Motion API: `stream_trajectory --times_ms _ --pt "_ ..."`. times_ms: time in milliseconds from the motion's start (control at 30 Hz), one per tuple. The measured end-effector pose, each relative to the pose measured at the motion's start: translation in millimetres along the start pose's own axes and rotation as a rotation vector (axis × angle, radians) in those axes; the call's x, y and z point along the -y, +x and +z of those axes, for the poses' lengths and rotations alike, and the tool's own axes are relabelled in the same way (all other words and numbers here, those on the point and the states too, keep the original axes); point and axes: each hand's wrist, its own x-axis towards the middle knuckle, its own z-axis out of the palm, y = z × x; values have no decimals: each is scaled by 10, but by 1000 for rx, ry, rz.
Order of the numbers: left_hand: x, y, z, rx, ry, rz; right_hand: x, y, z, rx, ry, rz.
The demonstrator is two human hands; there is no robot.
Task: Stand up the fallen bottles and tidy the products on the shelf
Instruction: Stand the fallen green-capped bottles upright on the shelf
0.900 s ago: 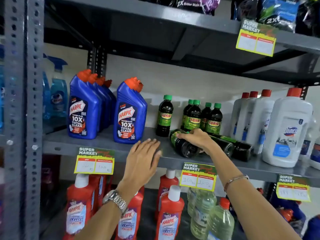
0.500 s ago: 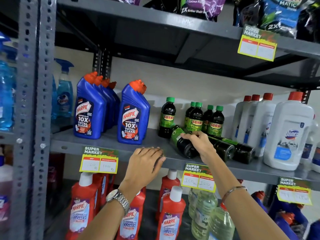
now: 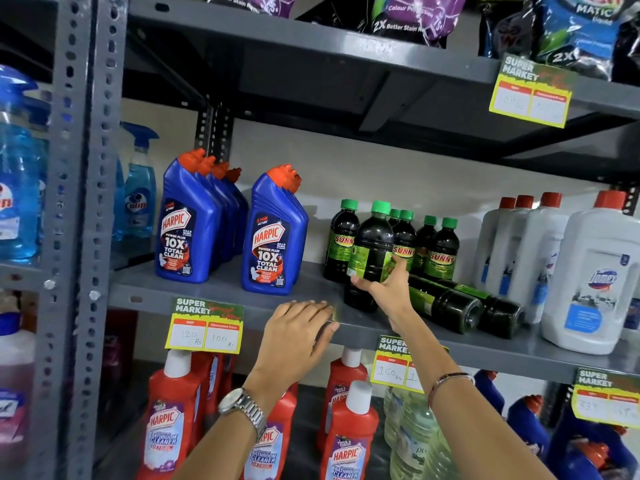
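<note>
My right hand (image 3: 389, 289) grips a dark green-capped Sunny bottle (image 3: 370, 251) that stands upright at the front of the middle shelf (image 3: 221, 292). Two more dark bottles lie on their sides to its right, one (image 3: 446, 308) nearer and one (image 3: 495, 310) behind it. Several upright Sunny bottles (image 3: 441, 251) stand in a group behind. My left hand (image 3: 298, 336) rests flat on the shelf's front edge, fingers spread, holding nothing.
Blue Harpic bottles (image 3: 273, 233) stand on the left of the shelf, large white Domex bottles (image 3: 588, 271) on the right. Red Harpic bottles (image 3: 173, 420) fill the shelf below. A grey upright post (image 3: 83, 237) stands at left. Price tags hang from the shelf edges.
My right hand has lifted the leftmost fallen bottle from lying on its side to upright. My left hand stayed on the shelf edge. The camera moved closer.
</note>
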Motion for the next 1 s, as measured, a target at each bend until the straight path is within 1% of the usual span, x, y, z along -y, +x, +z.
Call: stream_trajectory --times_ms 67,133,200,233,267,300,400,467,700,867,933,1000 --pt "-1 -1 8 -10 -5 3 14 14 -43 41 -48 3" --pt "4 -5 20 -28 -12 3 91 53 -100 8 -63 -22" --pt "11 -7 35 -43 -20 1 251 129 -183 -96 41 -89" --pt "16 -10 45 -50 -20 2 350 182 -228 -111 110 -108" --pt "19 -13 54 -53 -19 5 445 239 -271 -78 147 -110" --pt "21 -15 60 -54 -19 6 518 295 -305 -14 135 -105" --pt "29 -20 75 -62 -23 3 592 403 -351 161 17 -65" --pt "31 -24 83 -65 -24 3 571 423 -355 193 -13 -48" --pt "37 -27 100 -80 -17 5 563 415 -346 122 -51 -97" --pt "27 -20 74 -72 -5 12 630 363 -358 28 -210 -143" --pt "17 -29 67 -63 0 8 644 355 -368 11 -263 -134" --pt "12 -30 61 -57 3 3 652 352 -375 19 -240 -108"
